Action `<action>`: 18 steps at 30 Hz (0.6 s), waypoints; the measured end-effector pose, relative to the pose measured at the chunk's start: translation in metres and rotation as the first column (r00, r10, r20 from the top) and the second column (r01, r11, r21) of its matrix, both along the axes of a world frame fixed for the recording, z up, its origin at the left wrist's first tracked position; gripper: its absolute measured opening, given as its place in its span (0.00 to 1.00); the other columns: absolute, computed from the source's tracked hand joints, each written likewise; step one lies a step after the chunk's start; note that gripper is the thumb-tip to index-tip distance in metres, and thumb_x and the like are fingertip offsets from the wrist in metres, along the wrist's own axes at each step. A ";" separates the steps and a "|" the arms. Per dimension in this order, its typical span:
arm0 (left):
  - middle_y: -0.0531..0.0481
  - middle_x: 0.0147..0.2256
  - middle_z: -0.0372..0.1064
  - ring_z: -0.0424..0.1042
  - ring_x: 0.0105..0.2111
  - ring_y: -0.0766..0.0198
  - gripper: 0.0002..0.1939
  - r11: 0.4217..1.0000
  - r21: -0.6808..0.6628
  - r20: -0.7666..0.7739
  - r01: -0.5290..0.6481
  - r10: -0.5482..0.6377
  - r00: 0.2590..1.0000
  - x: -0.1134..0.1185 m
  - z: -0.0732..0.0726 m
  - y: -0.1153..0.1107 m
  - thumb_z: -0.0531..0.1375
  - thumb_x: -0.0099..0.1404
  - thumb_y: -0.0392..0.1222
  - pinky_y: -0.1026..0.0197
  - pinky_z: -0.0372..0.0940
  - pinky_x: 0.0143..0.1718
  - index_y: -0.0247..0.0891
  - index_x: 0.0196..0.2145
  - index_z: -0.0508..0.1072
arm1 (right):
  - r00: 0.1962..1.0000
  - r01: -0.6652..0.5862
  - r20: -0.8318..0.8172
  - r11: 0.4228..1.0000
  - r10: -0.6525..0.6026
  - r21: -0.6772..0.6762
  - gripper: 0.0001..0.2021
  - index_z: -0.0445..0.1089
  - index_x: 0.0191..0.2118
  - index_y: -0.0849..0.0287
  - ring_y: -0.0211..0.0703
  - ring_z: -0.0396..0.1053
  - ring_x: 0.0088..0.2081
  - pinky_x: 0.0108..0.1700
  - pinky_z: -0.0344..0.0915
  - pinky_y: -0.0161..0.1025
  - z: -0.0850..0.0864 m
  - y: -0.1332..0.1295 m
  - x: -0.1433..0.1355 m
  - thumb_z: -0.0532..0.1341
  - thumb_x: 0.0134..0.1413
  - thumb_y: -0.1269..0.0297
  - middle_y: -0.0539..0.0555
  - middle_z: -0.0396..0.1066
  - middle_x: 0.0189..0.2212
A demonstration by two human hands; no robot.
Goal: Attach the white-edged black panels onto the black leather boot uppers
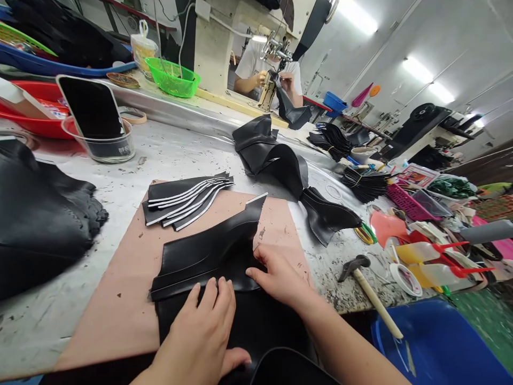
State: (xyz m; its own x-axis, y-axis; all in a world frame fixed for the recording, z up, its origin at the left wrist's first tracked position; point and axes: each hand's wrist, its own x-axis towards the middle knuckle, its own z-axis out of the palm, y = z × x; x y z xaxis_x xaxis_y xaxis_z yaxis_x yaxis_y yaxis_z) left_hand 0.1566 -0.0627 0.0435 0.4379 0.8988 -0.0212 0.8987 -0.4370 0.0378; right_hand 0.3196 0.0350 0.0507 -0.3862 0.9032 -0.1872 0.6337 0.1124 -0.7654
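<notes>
A black leather piece (212,246) with a stitched seam lies in front of me on a pinkish-brown board (116,299). My left hand (208,321) rests on its lower edge, fingers stretched out and thumb apart. At the right end of the piece, my right hand (276,272) grips the edge between thumb and curled fingers. More black leather hangs below, toward my lap. Just behind, a fanned stack of black strips with white edges (184,198) lies on the board. Joined black leather pieces (272,155) trail away to the right.
A black leather pile (40,224) sits at left, near a phone (92,107) in a clear tub (116,147). A hammer (372,294) overhangs the right edge, above a blue bin (444,342). Yellow-filled bottles (417,252) lie beyond. Across the table, a person works at a sewing machine (216,48).
</notes>
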 end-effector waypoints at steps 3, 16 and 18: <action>0.31 0.51 0.66 0.66 0.50 0.41 0.47 0.999 -0.040 -0.008 -0.015 0.015 1.000 0.007 -0.001 0.002 0.54 0.50 0.73 0.39 0.64 0.48 0.39 0.59 0.57 | 1.000 0.004 0.016 1.000 -0.004 -0.029 0.11 0.55 0.24 0.56 0.38 0.54 0.26 0.28 0.50 0.36 0.003 0.005 0.005 0.61 0.44 0.68 0.44 0.55 0.21; 0.36 0.53 0.65 0.66 0.48 0.40 0.41 0.998 -0.056 -0.015 -0.004 0.003 1.000 0.012 0.005 0.009 0.54 0.53 0.70 0.38 0.65 0.47 0.42 0.57 0.61 | 0.996 -0.081 -0.070 0.938 0.061 -0.337 0.08 0.67 0.30 0.59 0.35 0.64 0.26 0.30 0.62 0.32 0.006 0.029 0.036 0.64 0.41 0.76 0.45 0.64 0.22; 0.34 0.51 0.66 0.67 0.47 0.41 0.42 0.997 -0.070 -0.057 0.012 -0.016 0.998 0.017 0.007 0.011 0.54 0.53 0.70 0.40 0.65 0.47 0.40 0.58 0.60 | 0.998 -0.043 -0.056 0.949 0.027 -0.313 0.09 0.67 0.29 0.59 0.34 0.63 0.25 0.29 0.61 0.32 0.002 0.027 0.033 0.64 0.40 0.77 0.44 0.63 0.21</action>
State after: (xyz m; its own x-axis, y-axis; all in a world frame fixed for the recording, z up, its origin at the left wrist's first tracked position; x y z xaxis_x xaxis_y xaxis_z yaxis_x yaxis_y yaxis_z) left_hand 0.1731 -0.0520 0.0503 0.4463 0.8883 -0.1085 0.8942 -0.4472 0.0173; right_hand 0.3524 0.0619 0.0528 -0.4330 0.7875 -0.4385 0.5930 -0.1175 -0.7966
